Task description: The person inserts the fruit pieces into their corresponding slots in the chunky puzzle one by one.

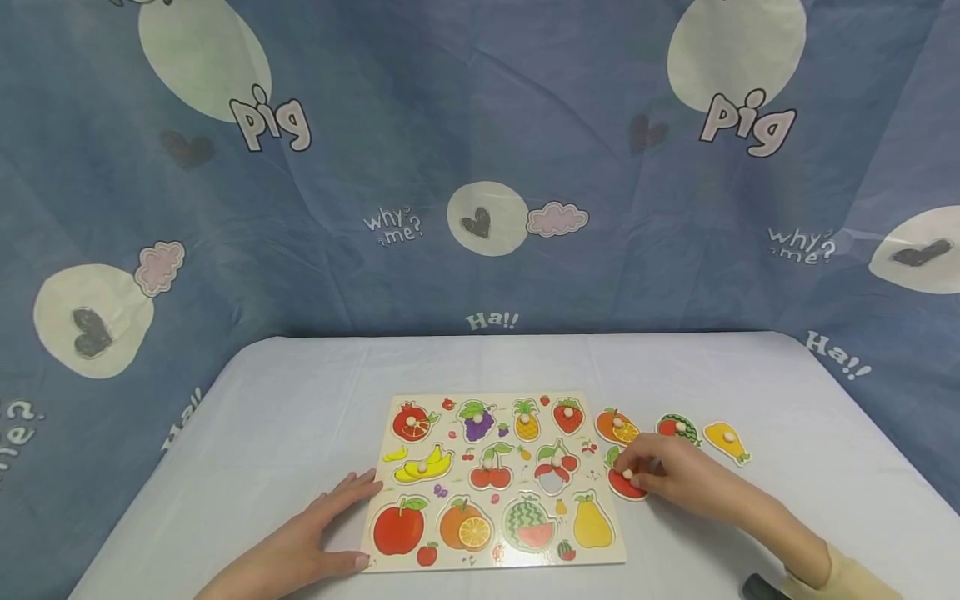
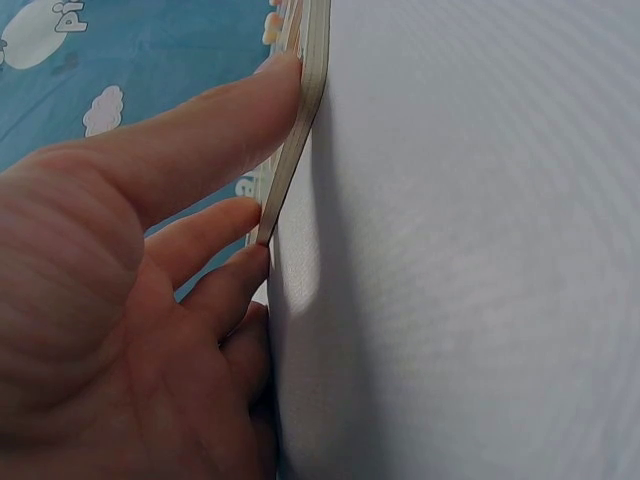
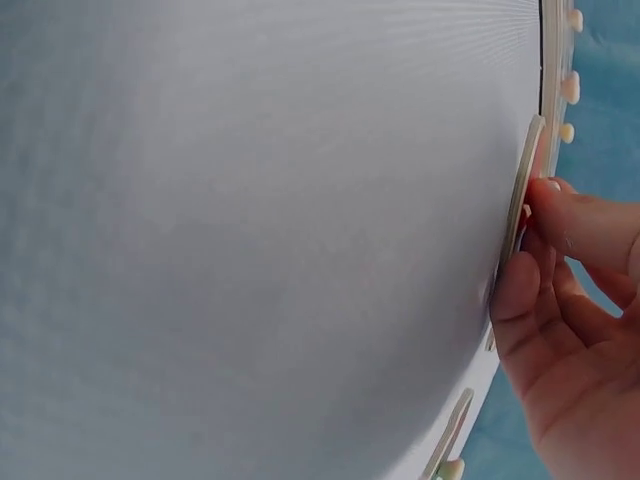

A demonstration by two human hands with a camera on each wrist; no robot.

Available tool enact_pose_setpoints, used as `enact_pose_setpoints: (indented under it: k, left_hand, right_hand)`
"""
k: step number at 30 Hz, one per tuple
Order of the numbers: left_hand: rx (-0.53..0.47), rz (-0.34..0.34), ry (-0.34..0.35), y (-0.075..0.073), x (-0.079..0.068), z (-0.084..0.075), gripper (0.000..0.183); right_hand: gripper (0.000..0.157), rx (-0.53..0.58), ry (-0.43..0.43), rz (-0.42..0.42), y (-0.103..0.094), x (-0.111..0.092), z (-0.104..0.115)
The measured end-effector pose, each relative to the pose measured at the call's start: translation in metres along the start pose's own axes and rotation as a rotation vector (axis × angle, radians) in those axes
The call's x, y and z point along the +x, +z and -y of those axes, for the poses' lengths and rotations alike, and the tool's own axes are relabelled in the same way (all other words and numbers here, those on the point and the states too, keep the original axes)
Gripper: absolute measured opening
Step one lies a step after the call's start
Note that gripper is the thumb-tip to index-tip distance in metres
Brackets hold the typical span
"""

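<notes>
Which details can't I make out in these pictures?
Head view: lower part of watermelon piece, behind right hand.
Head view: dark object by right sleeve, cut by bottom edge.
Left wrist view: printed face of puzzle board, nearly edge-on.
Right wrist view: picture on apple piece, edge-on.

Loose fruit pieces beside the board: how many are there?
4: the orange, watermelon and pear lie right of the board; the right hand pinches the apple. That hand could hide more.

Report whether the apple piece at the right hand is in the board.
Out: the apple piece shows beside the board, just past its right edge.
</notes>
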State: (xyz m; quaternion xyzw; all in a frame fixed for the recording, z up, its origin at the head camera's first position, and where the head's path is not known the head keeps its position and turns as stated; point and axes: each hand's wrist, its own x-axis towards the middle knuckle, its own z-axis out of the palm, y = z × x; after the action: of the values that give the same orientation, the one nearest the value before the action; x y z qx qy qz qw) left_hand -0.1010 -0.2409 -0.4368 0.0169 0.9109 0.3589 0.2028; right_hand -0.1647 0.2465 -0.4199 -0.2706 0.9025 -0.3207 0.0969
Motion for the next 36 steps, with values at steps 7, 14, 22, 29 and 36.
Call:
enact_pose_setpoints:
  k: [7, 14, 22, 29, 36]
  left_hand:
    - [-0.011, 0.010, 0.003, -0.001, 0.000, 0.000, 0.092]
    - [-0.008, 0.005, 0.008, -0.001, 0.000, 0.000, 0.092]
    - [-0.003, 0.001, 0.003, -0.001, 0.000, -0.001, 0.092]
    - [-0.011, 0.007, -0.005, -0.001, -0.001, 0.000, 0.092]
    - [-0.011, 0.007, 0.002, -0.001, 0.000, 0.001, 0.093]
  right_hand:
    - [0.020, -0.006, -0.004, -0.009, -0.001, -0.001, 0.001]
    - [0.017, -0.003, 0.007, -0.012, -0.001, -0.003, 0.001]
    - [0.018, -0.005, 0.028, -0.029, 0.000, -0.005, 0.006]
    - [0.019, -0.012, 0.016, -0.056, 0.003, -0.005, 0.011]
    - [0.020, -0.012, 0.016, -0.076, 0.006, -0.005, 0.017]
